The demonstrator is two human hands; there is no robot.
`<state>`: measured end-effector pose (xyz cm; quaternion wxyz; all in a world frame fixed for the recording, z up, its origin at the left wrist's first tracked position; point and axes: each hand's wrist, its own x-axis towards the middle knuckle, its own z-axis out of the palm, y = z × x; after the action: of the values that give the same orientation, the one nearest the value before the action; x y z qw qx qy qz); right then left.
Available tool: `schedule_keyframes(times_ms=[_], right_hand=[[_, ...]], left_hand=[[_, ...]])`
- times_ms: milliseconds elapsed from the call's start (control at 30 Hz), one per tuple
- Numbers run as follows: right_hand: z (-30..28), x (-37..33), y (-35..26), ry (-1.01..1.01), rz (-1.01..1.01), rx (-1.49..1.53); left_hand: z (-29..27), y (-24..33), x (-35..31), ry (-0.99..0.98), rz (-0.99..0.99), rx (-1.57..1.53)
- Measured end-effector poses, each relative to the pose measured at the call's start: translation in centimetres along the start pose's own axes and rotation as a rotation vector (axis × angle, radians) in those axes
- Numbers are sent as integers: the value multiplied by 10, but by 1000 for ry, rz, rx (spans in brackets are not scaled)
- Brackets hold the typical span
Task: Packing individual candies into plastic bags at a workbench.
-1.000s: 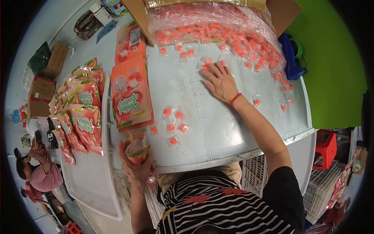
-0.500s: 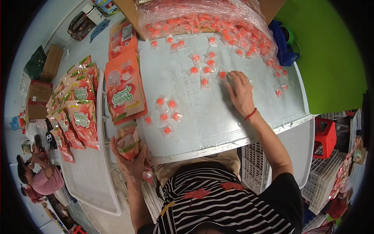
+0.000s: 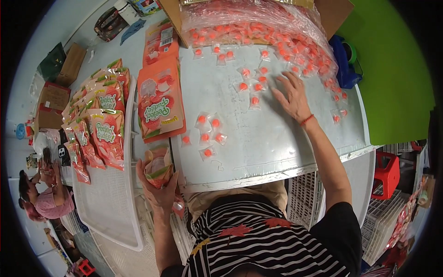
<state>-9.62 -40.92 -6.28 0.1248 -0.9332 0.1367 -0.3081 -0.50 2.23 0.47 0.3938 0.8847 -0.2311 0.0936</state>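
Observation:
My left hand (image 3: 161,194) is wrapped round a pink, green-trimmed snack pouch (image 3: 158,171) at the table's near left edge. Its mouth gapes upward, and what lies inside is unclear. Over the table, my right hand (image 3: 294,99) has its fingers apart and slightly bent. Clear-wrapped red candies (image 3: 295,69) lie by its fingertips; its palm is hidden. Left of that hand is a loose cluster of the same candies (image 3: 254,100). Another small group of candies (image 3: 205,137) lies closer to the pouch.
Flat pouches (image 3: 161,99) are stacked on the table's left. Beyond them, filled pouches (image 3: 107,134) stand on a white tray (image 3: 108,198). A plastic-lined carton (image 3: 170,16) spills candies at the back, beside a blue tape dispenser (image 3: 346,64). A person (image 3: 53,201) is at far left.
My right hand has moved away from the candy cluster toward the pile. The candy it was touching no longer shows there. My left hand still holds the pouch; the whole view has shifted slightly.

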Motion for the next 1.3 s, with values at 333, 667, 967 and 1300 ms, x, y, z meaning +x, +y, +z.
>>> schedule_keyframes(times_ms=[333,667,967,1300], right_hand=[[60,34,-40,-270,-219,50],[71,-10,-162,-70,-5,160],[128,127,-68,57,-170,35],[140,123,-19,-10,-167,-172]], left_hand=[[-3,2,6,27,-33,-21],[8,-3,17,-11,21,-39],[4,-5,12,13,-14,-45],[8,-7,24,-13,-125,-84]])
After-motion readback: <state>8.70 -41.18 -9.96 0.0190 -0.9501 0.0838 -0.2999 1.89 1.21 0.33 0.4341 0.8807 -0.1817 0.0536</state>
